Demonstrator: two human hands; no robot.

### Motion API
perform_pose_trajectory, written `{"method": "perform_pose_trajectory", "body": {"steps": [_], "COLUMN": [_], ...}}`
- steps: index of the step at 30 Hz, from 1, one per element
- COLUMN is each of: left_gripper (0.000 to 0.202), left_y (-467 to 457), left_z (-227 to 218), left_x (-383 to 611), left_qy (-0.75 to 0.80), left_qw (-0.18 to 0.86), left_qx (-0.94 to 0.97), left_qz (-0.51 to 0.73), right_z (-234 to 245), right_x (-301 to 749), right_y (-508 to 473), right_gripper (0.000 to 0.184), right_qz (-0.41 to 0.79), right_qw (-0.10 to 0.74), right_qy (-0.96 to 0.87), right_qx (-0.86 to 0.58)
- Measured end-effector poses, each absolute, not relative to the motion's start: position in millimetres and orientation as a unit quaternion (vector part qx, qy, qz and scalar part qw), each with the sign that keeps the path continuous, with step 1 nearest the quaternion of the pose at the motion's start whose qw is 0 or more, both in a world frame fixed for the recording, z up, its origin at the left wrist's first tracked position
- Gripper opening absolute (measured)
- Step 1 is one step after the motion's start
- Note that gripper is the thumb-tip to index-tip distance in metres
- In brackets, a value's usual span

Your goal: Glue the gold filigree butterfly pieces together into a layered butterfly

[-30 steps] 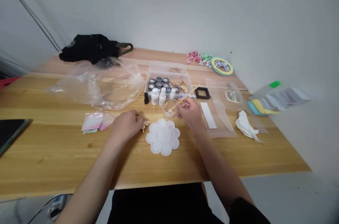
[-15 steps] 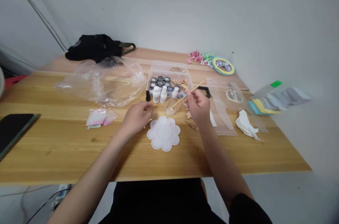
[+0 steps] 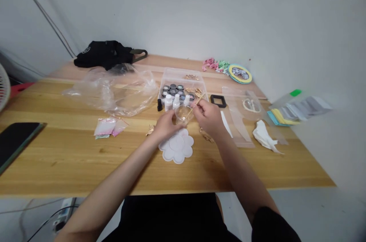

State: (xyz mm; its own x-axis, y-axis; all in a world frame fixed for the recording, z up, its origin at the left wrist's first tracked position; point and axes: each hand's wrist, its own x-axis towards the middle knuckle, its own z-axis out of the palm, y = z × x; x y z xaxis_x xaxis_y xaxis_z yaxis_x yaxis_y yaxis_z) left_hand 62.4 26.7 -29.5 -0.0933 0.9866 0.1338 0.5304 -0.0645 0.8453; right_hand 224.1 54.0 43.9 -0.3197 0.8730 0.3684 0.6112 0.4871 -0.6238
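Observation:
My left hand [image 3: 166, 125] grips the near left side of a clear plastic cup [image 3: 183, 112]. A thin wooden stick [image 3: 197, 103] is pinched in my right hand [image 3: 208, 116], its lower end inside the cup. Just below the cup lies a white flower-shaped palette [image 3: 176, 146], its upper left edge covered by my left hand. Behind the cup stand white bottles [image 3: 168, 102] and a small black bottle [image 3: 159, 104]. Gold metal pieces lie on either side, one gold piece [image 3: 150, 130] by my left wrist and a gold chain-like piece [image 3: 206, 135] under my right.
A clear box [image 3: 183, 72] holding several dark-rimmed pots stands behind the bottles. To the left are a crumpled plastic bag [image 3: 114, 91], small pink packets [image 3: 105, 126] and a phone [image 3: 17, 141]. A black square frame [image 3: 218, 101] and crumpled tissue [image 3: 264, 135] are on the right.
My left hand has moved right and closed on the cup, uncovering the gold piece. The stick now stands more steeply, and my right hand has come slightly lower and nearer the cup.

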Motion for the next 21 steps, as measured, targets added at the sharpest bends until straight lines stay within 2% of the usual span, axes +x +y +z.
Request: {"method": "perform_pose_trajectory", "body": {"steps": [4, 9, 12, 16, 21], "left_gripper": [0.039, 0.043, 0.043, 0.043, 0.043], "left_y": [26, 26, 25, 21, 17], "left_z": [-33, -34, -34, -29, -23], "left_x": [63, 63, 63, 61, 57], "left_qy": [0.617, 0.617, 0.612, 0.592, 0.574], "left_qw": [0.282, 0.273, 0.257, 0.208, 0.145], "left_qx": [0.617, 0.621, 0.633, 0.668, 0.680], "left_qz": [0.399, 0.399, 0.399, 0.400, 0.433], "right_z": [48, 58, 63, 68, 77], "right_x": [218, 212, 212, 213, 222], "right_y": [58, 62, 62, 60, 52], "right_gripper": [0.024, 0.025, 0.021, 0.025, 0.031], "right_qz": [0.200, 0.103, 0.118, 0.175, 0.160], "right_qw": [0.290, 0.237, 0.223, 0.243, 0.310], "right_qy": [-0.824, -0.838, -0.844, -0.852, -0.852], "right_qx": [-0.443, -0.481, -0.473, -0.429, -0.390]}}
